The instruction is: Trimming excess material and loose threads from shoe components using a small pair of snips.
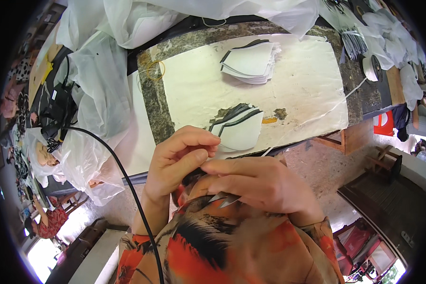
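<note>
My two hands meet in front of my chest, just off the near edge of the table. My left hand (177, 158) is closed, thumb and fingers pinched; what they grip is too small or hidden to make out. Against it, my right hand (265, 182) has its fingertips pressed together. Parted blades of scissors (227, 199) stick out beneath the right hand; their handles are hidden in it. A narrow white tape (268, 150) runs in behind the right hand. Just beyond lie a few white fabric pieces with dark edging (244, 132), and farther back a thicker stack of similar pieces (251, 61).
A worn white board (307, 75) covers the table's middle. The tape's spool (371, 68) sits at the right, near a bundle of grey strips (354, 43). Clear plastic bags (99, 80) heap up left and far. A black cable (128, 177) hangs down at left.
</note>
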`<state>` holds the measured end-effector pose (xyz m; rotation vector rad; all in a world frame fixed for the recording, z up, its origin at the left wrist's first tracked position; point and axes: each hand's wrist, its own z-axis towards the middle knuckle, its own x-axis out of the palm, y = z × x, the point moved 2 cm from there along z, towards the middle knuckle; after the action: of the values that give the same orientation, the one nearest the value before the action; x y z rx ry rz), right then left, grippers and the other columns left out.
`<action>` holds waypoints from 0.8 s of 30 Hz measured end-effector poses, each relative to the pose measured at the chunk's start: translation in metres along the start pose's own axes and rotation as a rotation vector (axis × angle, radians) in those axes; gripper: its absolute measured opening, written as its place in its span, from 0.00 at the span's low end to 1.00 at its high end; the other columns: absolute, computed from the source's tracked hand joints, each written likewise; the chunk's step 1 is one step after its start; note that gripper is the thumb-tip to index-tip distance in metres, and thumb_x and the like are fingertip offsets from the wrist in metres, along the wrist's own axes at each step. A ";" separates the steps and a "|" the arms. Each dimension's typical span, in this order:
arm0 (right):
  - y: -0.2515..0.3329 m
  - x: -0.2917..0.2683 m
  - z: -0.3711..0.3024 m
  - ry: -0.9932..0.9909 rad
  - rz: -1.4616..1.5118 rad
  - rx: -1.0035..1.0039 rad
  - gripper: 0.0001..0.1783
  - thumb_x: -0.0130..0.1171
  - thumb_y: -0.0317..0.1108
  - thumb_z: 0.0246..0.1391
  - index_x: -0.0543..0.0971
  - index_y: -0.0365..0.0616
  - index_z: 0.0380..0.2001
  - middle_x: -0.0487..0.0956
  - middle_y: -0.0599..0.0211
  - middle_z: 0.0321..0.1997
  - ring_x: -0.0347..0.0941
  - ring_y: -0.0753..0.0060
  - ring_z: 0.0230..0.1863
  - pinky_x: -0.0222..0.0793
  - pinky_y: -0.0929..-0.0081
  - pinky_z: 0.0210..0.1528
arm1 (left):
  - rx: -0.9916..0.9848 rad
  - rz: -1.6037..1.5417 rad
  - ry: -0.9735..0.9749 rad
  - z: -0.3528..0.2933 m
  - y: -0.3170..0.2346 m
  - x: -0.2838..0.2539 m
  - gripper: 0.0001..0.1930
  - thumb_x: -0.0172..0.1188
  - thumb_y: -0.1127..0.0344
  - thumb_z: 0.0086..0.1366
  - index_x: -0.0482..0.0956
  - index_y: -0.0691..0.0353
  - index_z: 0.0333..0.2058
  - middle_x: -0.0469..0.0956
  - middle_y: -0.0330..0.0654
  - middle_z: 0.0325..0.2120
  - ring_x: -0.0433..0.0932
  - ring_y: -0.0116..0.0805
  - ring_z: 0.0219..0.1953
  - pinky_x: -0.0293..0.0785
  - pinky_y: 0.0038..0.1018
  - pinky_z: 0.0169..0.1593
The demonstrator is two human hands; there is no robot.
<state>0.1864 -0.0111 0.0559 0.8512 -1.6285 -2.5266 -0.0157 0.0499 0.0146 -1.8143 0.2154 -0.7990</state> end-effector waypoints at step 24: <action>-0.048 -0.005 -0.004 0.143 0.925 0.116 0.12 0.67 0.18 0.52 0.88 0.45 0.38 0.46 0.41 0.80 0.48 0.54 0.80 0.51 0.66 0.75 | 0.643 1.017 0.071 -0.004 -0.007 0.003 0.23 0.77 0.71 0.43 0.86 0.45 0.41 0.68 0.47 0.60 0.66 0.53 0.61 0.65 0.45 0.63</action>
<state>0.2055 0.0090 0.0157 0.1691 -1.6032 -1.6999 -0.0179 0.0478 0.0228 -0.8697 0.7552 -0.1490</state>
